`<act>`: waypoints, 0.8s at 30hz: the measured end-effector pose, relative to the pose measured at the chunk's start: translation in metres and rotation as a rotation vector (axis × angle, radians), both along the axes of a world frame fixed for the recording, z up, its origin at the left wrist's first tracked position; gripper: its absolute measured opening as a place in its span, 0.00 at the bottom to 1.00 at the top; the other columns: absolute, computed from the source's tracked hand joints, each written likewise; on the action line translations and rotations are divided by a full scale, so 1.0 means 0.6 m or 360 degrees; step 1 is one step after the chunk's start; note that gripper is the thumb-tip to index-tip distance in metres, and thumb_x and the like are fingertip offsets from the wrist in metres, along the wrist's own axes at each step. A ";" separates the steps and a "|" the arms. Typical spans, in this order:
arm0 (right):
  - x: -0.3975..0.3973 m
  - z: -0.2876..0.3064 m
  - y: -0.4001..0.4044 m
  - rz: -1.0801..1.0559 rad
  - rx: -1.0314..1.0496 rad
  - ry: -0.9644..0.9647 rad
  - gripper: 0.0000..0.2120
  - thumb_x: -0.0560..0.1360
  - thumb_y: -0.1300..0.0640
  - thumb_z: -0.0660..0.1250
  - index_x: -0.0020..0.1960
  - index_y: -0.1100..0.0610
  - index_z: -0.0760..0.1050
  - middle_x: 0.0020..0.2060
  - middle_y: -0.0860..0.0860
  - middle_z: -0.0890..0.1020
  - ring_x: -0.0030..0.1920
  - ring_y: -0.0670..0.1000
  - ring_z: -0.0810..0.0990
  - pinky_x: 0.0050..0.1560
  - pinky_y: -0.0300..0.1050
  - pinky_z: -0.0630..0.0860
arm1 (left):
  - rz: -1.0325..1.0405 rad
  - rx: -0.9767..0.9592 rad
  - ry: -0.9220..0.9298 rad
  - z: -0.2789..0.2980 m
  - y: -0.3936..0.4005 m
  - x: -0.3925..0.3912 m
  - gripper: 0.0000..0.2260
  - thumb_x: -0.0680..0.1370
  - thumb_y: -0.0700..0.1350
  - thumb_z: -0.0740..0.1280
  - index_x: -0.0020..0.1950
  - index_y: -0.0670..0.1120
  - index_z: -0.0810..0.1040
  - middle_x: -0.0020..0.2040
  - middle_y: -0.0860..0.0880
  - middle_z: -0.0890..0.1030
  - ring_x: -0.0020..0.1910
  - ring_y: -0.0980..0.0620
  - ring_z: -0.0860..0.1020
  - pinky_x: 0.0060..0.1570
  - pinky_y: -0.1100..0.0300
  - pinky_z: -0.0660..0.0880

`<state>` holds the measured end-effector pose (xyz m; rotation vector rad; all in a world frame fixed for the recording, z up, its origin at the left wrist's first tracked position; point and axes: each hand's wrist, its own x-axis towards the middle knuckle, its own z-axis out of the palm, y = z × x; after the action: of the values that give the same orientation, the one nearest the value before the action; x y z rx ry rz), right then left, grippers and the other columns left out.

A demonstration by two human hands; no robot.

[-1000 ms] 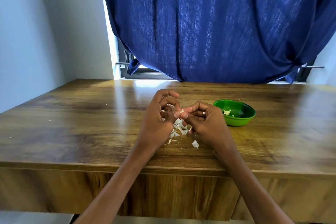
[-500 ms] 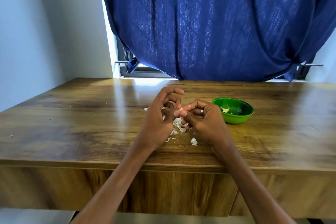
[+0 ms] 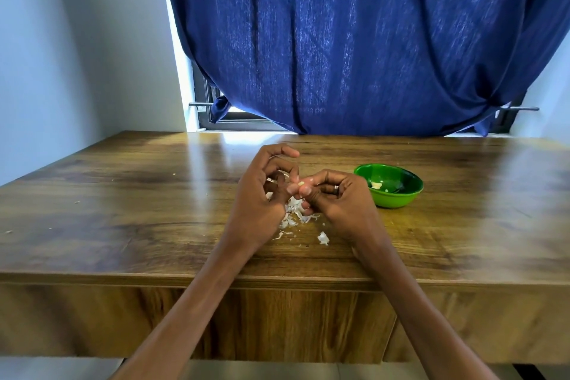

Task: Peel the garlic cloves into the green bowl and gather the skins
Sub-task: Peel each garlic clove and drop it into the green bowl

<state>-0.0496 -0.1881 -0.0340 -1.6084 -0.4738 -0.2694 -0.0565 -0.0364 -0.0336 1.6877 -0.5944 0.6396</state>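
My two hands meet over the middle of the wooden table (image 3: 129,194). A small pale garlic clove (image 3: 301,183) shows between the fingertips, pinched by my right hand (image 3: 337,203), which wears a ring. My left hand (image 3: 262,194) has its fingers curled against the same clove, its thumb touching it. A heap of white garlic skins (image 3: 296,214) lies on the table under the hands, with one loose piece (image 3: 323,237) nearer me. The green bowl (image 3: 401,199) stands just right of my right hand and holds a peeled clove (image 3: 376,185).
A dark blue curtain (image 3: 354,40) hangs behind the table's far edge over a window. A white wall stands at the left. Tiny skin crumbs (image 3: 76,202) dot the table's left side. The table's front edge runs under my forearms.
Both hands stay together on the clove, shifting only slightly. The pale clove now shows more plainly between the fingertips. The skin heap and bowl have not moved.
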 end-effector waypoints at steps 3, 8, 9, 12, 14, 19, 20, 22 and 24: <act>0.000 0.000 0.000 -0.0012 0.0048 0.0001 0.03 0.74 0.65 0.73 0.48 0.64 0.82 0.43 0.59 0.87 0.35 0.50 0.83 0.39 0.43 0.83 | 0.0025 -0.0042 -0.0039 0.001 -0.004 0.000 0.20 0.76 0.27 0.68 0.63 0.45 0.74 0.44 0.45 0.80 0.43 0.44 0.79 0.43 0.63 0.77; 0.000 0.000 0.000 -0.0001 0.0049 -0.0018 0.06 0.74 0.68 0.73 0.49 0.59 0.84 0.42 0.53 0.88 0.39 0.47 0.86 0.40 0.38 0.82 | 0.0075 -0.0071 -0.0041 0.000 -0.006 -0.001 0.21 0.75 0.28 0.70 0.63 0.45 0.75 0.45 0.48 0.81 0.41 0.44 0.79 0.40 0.59 0.77; 0.000 0.000 0.001 0.0004 0.0034 -0.0013 0.07 0.75 0.69 0.72 0.49 0.59 0.84 0.43 0.53 0.88 0.40 0.48 0.86 0.41 0.38 0.82 | 0.0100 -0.0080 -0.0035 -0.001 -0.005 0.000 0.20 0.75 0.28 0.70 0.62 0.46 0.75 0.45 0.49 0.82 0.40 0.45 0.79 0.39 0.60 0.77; -0.001 0.001 0.000 -0.0011 0.0044 0.0006 0.07 0.74 0.66 0.74 0.49 0.57 0.84 0.43 0.54 0.88 0.41 0.50 0.86 0.42 0.41 0.83 | 0.0146 -0.0111 -0.0029 -0.002 -0.003 0.002 0.20 0.75 0.29 0.70 0.61 0.48 0.75 0.44 0.48 0.82 0.37 0.52 0.78 0.38 0.63 0.74; -0.003 0.003 0.000 -0.0019 0.0071 0.0044 0.06 0.73 0.64 0.76 0.49 0.57 0.84 0.42 0.55 0.88 0.41 0.51 0.86 0.42 0.44 0.83 | 0.0164 -0.0111 -0.0017 -0.002 -0.004 0.001 0.19 0.76 0.29 0.71 0.61 0.48 0.76 0.45 0.49 0.82 0.39 0.51 0.80 0.38 0.62 0.76; -0.009 0.007 0.000 -0.0001 0.0117 0.0040 0.15 0.72 0.59 0.77 0.58 0.54 0.83 0.42 0.55 0.87 0.41 0.50 0.85 0.42 0.44 0.83 | 0.0156 -0.0181 0.0015 -0.001 -0.006 0.000 0.19 0.76 0.30 0.71 0.60 0.50 0.75 0.46 0.50 0.83 0.43 0.50 0.82 0.43 0.52 0.80; -0.009 0.008 -0.001 -0.0002 0.0139 0.0034 0.14 0.75 0.61 0.75 0.59 0.53 0.83 0.43 0.55 0.87 0.41 0.49 0.84 0.41 0.43 0.83 | 0.0170 -0.0196 0.0016 0.000 -0.006 0.000 0.20 0.76 0.30 0.71 0.60 0.51 0.75 0.47 0.51 0.84 0.43 0.50 0.82 0.44 0.50 0.80; -0.010 0.008 -0.004 -0.0005 0.0184 0.0069 0.11 0.76 0.61 0.73 0.58 0.53 0.84 0.45 0.54 0.88 0.42 0.48 0.83 0.41 0.41 0.82 | 0.0185 -0.0193 0.0001 0.000 -0.005 -0.001 0.20 0.75 0.31 0.73 0.60 0.51 0.75 0.47 0.51 0.84 0.42 0.49 0.82 0.42 0.53 0.80; -0.011 0.010 -0.005 0.0009 0.0240 0.0163 0.09 0.76 0.60 0.73 0.56 0.55 0.84 0.44 0.55 0.88 0.41 0.48 0.83 0.40 0.40 0.81 | 0.0180 -0.0150 -0.0033 0.001 -0.006 -0.004 0.21 0.73 0.32 0.76 0.61 0.49 0.75 0.47 0.51 0.83 0.41 0.50 0.81 0.40 0.58 0.79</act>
<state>-0.0560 -0.1912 -0.0282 -1.4661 -0.3707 -0.2119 -0.0586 -0.0401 -0.0328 1.6360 -0.4785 0.7559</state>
